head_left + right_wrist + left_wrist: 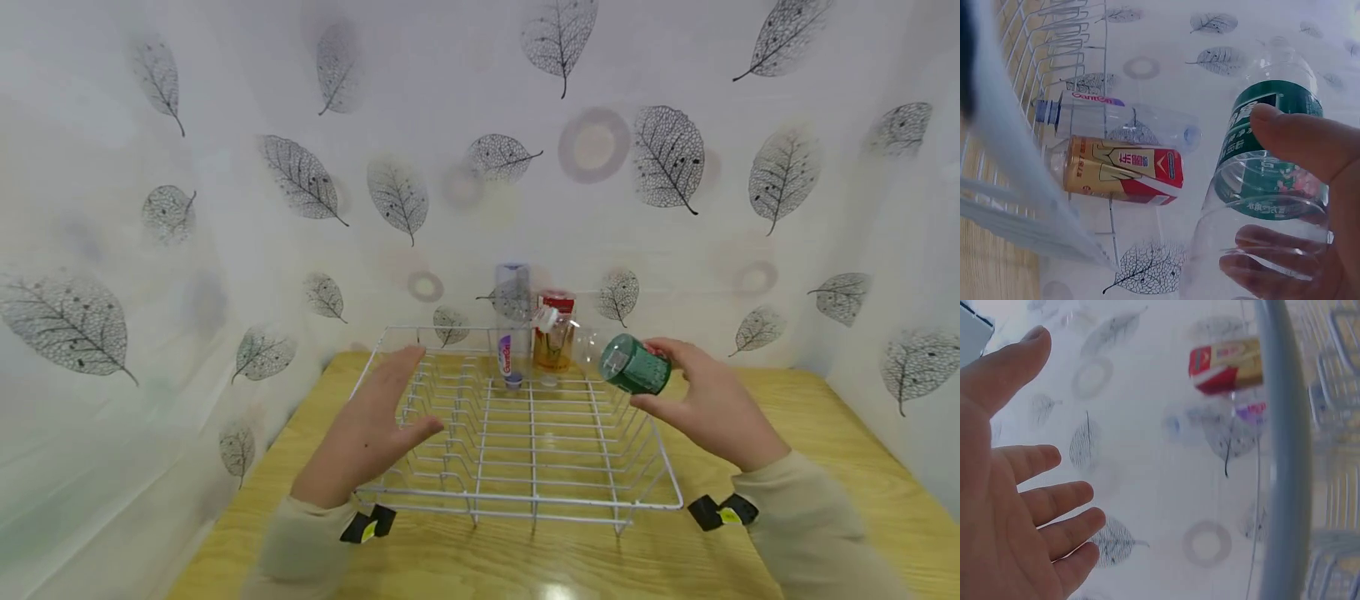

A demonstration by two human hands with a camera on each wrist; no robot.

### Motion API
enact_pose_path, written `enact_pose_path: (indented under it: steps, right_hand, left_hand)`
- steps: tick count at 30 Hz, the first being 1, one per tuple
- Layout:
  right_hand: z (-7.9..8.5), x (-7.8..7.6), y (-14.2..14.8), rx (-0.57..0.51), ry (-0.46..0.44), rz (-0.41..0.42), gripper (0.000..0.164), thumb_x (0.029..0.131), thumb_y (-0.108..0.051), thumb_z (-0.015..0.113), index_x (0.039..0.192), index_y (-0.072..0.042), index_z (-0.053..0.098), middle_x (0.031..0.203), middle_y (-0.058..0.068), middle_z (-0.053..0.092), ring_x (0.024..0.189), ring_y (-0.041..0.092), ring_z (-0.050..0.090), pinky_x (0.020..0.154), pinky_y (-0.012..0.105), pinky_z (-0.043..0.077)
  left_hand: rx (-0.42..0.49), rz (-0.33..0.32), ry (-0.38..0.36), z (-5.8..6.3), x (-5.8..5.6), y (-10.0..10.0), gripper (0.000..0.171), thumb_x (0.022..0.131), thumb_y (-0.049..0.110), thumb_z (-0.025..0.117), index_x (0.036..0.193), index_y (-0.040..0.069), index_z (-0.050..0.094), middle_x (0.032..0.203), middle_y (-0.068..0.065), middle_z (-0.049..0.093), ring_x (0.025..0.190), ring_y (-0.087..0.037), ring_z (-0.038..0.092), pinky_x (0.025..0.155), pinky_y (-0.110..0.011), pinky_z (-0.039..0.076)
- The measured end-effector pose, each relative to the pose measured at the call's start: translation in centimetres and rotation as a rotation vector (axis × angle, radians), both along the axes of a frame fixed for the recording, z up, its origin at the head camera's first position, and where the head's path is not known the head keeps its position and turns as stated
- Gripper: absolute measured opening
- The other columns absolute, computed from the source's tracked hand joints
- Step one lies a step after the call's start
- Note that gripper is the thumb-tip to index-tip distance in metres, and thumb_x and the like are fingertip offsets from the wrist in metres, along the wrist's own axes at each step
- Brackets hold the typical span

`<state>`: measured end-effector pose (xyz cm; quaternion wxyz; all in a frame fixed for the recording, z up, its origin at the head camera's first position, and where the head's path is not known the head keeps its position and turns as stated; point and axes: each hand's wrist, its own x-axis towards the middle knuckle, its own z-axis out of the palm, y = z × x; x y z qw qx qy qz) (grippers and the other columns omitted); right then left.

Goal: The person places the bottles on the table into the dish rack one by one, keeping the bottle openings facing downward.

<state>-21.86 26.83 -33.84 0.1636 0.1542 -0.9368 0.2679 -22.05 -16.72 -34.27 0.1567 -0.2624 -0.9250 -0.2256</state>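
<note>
My right hand [708, 408] grips a clear plastic bottle [1254, 240] round its green label [635, 364]. In the head view this bottle is tilted, above the right side of a white wire dish rack [573, 502]. My left hand [367, 425] is at the rack's left side, thumb and fingers spread, holding nothing; the left wrist view shows its fingers [1063, 503] apart from the rack. At the back of the rack, a clear bottle with a purple label [506, 354] and a red and gold bottle [555, 337] stand neck down.
The rack stands on a yellowish wooden table [795, 433]. A pale curtain [480, 100] printed with dark leaves hangs behind and along both sides of the table. Bent wire dividers [453, 417] run along the left part of the rack.
</note>
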Motion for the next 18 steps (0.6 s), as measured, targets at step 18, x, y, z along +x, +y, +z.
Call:
enact_pose_path:
  steps: [18]
  right_hand:
    - [-2.1,0.5,-6.4,0.332,0.342,0.138,0.080,0.068,-0.043,0.094,0.136,-0.013,0.063,0.118,0.006,0.067,0.100,0.030,0.066,0.083,0.051,0.055]
  left_hand:
    - [-0.338,-0.134,0.313,-0.6,0.4,8.8,0.098,0.086,0.065,0.070,0.158,0.010,0.033,0.159,-0.012,0.038,0.147,-0.029,0.033,0.122,-0.045,0.017]
